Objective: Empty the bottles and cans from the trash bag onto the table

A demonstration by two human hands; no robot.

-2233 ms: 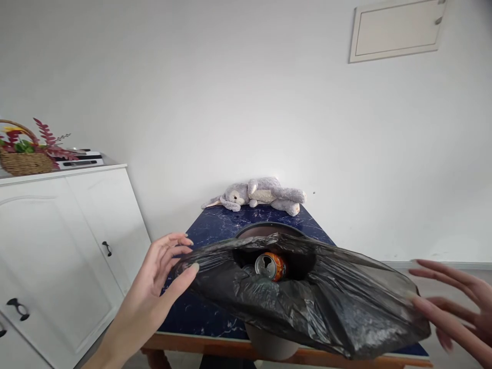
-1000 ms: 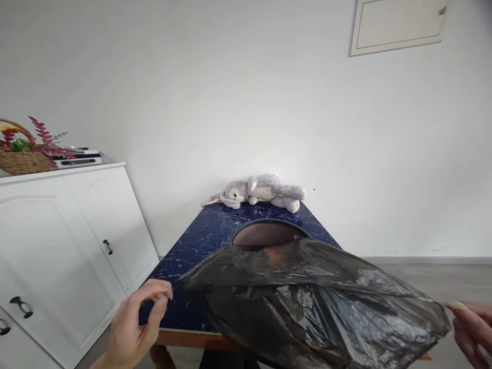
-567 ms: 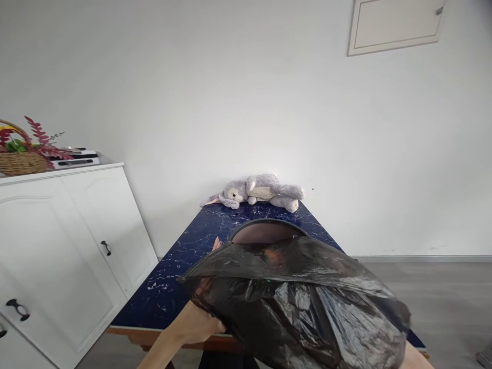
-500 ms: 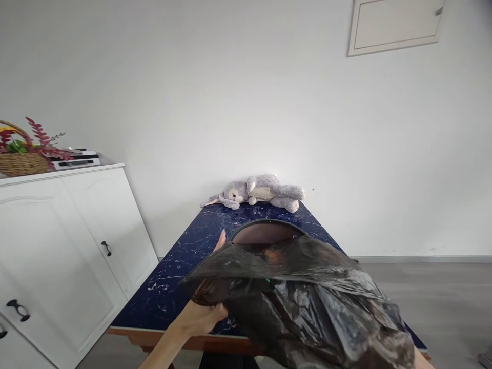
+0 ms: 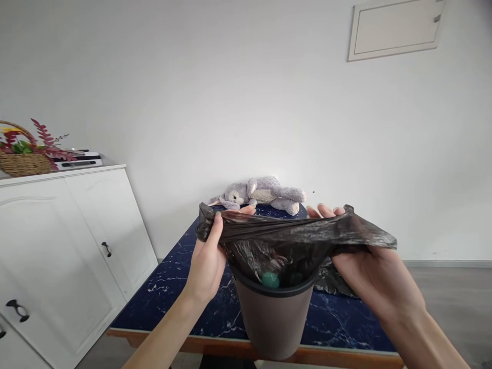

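Observation:
A grey-brown trash bin (image 5: 274,323) with a dark rim stands upright at the near edge of the table. Stretched above its opening is a thin black trash bag (image 5: 284,233), gathered at both ends. My left hand (image 5: 207,264) is closed on the bag's left end, thumb in front and fingers behind. At the other end my right hand (image 5: 378,279) grips the bag, its fingertips showing beyond the far edge and its palm partly covered. A round green object (image 5: 270,280) shows at the bin's mouth; its kind is unclear.
More crumpled black plastic (image 5: 334,279) lies on the dark blue marbled table (image 5: 169,287), right of the bin. A grey plush rabbit (image 5: 261,192) lies at the far end by the wall. On the left, a white cabinet (image 5: 77,246) carries a wicker basket (image 5: 25,163).
The bag has been lifted up and left, from covering the bin's front to spanning above its mouth. The bin appears nearer and upright; my right hand has come into view.

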